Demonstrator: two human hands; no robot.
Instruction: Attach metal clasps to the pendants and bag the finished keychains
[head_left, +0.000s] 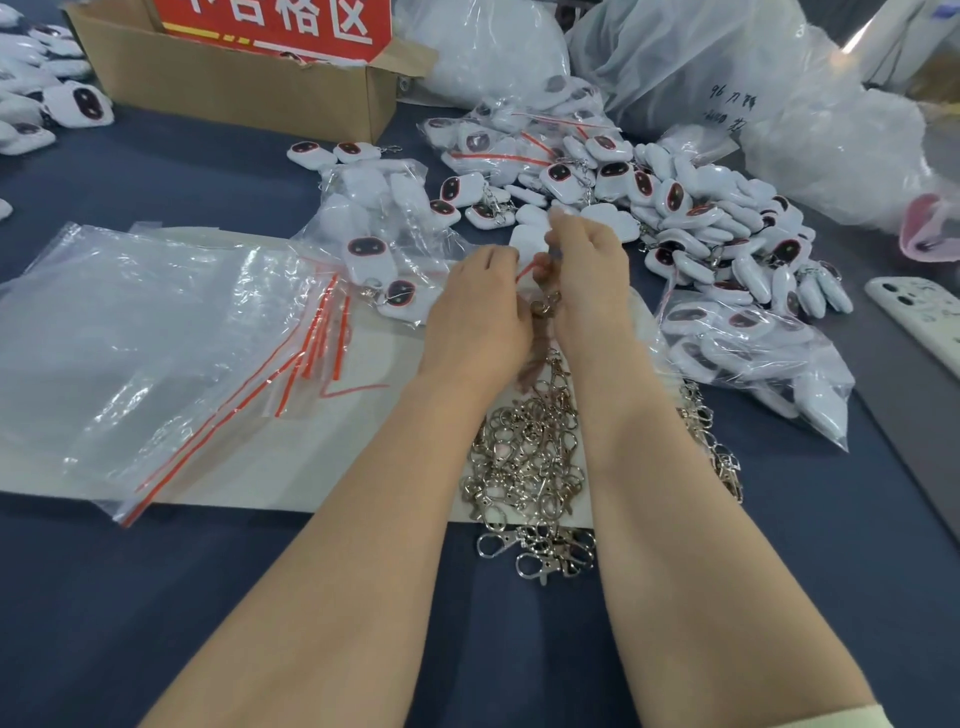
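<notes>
My left hand and my right hand meet at the middle of the table, fingers curled round a white pendant held between them. A red strip shows between the fingers, and a metal clasp hangs just below the hands. Which hand pinches the clasp I cannot tell. A heap of loose silver clasps lies between my forearms. Loose white pendants with dark faces are piled at the right. Empty zip bags with red seals lie at the left.
A cardboard box with a red sign stands at the back left. Filled bags of keychains lie at the right and behind my hands. Large plastic sacks sit at the back. A phone lies at the right edge.
</notes>
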